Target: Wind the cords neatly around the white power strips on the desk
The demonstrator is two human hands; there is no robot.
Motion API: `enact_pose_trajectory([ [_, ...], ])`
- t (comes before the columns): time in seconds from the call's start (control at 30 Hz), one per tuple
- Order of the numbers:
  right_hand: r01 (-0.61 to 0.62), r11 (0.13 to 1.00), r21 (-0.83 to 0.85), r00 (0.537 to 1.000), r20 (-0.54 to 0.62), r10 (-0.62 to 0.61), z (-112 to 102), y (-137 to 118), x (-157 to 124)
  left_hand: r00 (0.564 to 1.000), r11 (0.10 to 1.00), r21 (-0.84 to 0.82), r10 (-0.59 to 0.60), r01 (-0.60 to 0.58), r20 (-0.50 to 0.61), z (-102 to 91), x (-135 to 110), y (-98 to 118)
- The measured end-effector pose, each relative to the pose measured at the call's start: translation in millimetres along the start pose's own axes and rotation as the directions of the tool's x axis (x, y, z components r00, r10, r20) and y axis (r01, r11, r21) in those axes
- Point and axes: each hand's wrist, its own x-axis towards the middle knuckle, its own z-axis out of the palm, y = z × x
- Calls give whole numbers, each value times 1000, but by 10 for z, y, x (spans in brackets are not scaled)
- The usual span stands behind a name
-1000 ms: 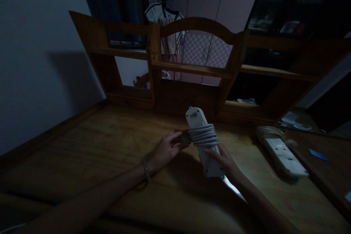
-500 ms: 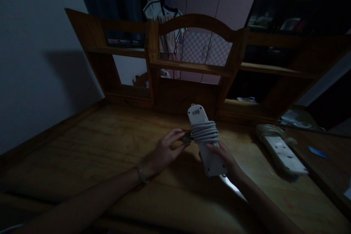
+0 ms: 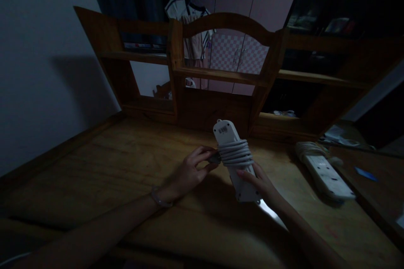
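Grips a power strip [image 3: 239, 183] in the right hand [image 3: 261, 181], below the cord [image 3: 236, 153] wound round it; pinches the plug [image 3: 214, 158] in the left hand [image 3: 193, 170], beside the cord.

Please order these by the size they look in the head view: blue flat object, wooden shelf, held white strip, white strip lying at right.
1. Wooden shelf
2. Held white strip and lying white strip: look alike, not ranked
3. Blue flat object

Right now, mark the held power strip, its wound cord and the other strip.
Held power strip [image 3: 229, 135], head view: back, above the coils.
Wound cord [image 3: 235, 153], head view: middle of the coils.
Other strip [image 3: 327, 175], head view: middle of the socket face.
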Motion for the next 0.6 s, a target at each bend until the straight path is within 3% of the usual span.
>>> enact_pose_trajectory([
  [0.13,61,996,-68,998,18,-60,40,-1,15,987,960,-230,-157,163,44,32,4,-43],
  [0.27,136,985,-110,991,7,-136,119,-34,18,931,802,-474,-302,363,204,46,30,-91],
  [0.4,126,989,-79,992,-10,-127,154,-25,19,880,652,-590,-353,476,319,55,50,-129],
  [0.47,78,997,-4,996,-36,-78,144,11,18,844,526,-664,-401,531,357,59,52,-156],
  [0.6,-34,959,283,999,-29,45,108,66,8,751,157,-796,-477,584,457,40,55,-206],
])
